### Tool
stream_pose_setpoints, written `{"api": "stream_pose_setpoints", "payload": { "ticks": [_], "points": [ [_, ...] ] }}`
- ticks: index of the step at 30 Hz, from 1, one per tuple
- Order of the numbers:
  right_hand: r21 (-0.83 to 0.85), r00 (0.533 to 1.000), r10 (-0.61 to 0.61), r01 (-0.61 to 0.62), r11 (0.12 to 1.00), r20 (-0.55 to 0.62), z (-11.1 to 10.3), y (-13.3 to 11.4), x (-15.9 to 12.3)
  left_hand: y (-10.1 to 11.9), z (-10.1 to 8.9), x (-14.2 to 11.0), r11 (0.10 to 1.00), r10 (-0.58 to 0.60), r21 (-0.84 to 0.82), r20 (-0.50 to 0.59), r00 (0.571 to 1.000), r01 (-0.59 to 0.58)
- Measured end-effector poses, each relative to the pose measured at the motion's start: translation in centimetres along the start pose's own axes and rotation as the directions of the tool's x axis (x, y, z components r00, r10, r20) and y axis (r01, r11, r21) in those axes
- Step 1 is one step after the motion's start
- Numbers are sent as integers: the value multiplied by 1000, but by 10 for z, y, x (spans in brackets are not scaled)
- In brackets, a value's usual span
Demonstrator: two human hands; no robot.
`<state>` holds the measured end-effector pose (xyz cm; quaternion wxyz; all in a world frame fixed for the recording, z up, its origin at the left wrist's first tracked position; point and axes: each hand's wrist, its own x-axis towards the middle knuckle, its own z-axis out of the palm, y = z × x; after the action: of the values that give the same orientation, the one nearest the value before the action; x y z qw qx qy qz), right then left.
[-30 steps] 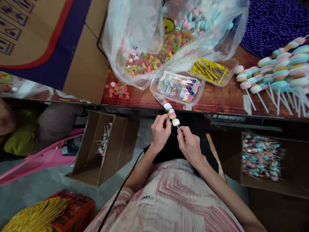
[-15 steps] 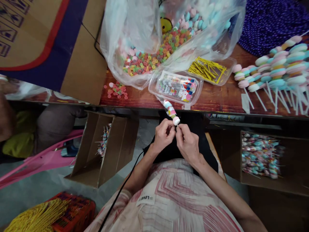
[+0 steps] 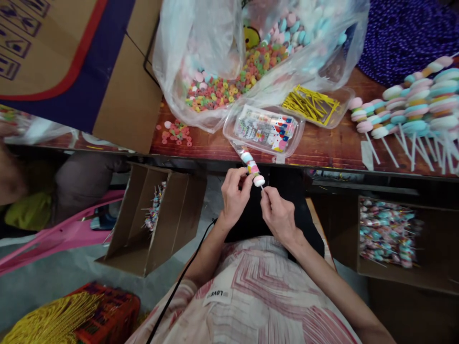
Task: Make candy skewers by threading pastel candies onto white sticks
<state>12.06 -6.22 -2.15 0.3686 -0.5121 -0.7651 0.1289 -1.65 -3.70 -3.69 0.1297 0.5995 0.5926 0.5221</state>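
Just in front of the table edge is a marshmallow skewer (image 3: 252,167), tilted, with a clear wrapper around its pastel sweets. My right hand (image 3: 279,210) is closed on its white stick below the lowest marshmallow. With thumb and fingertips, my left hand (image 3: 235,193) pinches the skewer's side near its lower end. Beyond it on the table lies a clear plastic tray (image 3: 229,136) holding printed labels (image 3: 265,128). Beside that, another clear tray (image 3: 346,98) contains gold twist ties (image 3: 310,104).
A plastic bag (image 3: 168,81) of gummy rings and marshmallows lies behind the trays. Unwrapped marshmallow skewers (image 3: 412,102) rest at right. Below the table stand a left cardboard box (image 3: 175,217) and a right box (image 3: 394,274), both holding wrapped skewers. Another person's knee (image 3: 86,184) shows at left.
My left hand has moved from the stick's top, beside my right hand, up and left to the skewer's side. My right hand remains on the stick, slightly lower.
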Motion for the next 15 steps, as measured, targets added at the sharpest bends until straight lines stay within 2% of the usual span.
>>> {"api": "stream_pose_setpoints", "payload": {
  "ticks": [5, 15],
  "points": [
    [-72, 997, -71, 70, 995, -7, 2, 1, 0, -1, -3, 1, 995, 80, 67, 3, 997, -80],
    [-227, 981, -189, 176, 958, -36, 2, 2, 1, 4, -7, 11, 999, 24, 32, 103, 994, -27]
  ]
}}
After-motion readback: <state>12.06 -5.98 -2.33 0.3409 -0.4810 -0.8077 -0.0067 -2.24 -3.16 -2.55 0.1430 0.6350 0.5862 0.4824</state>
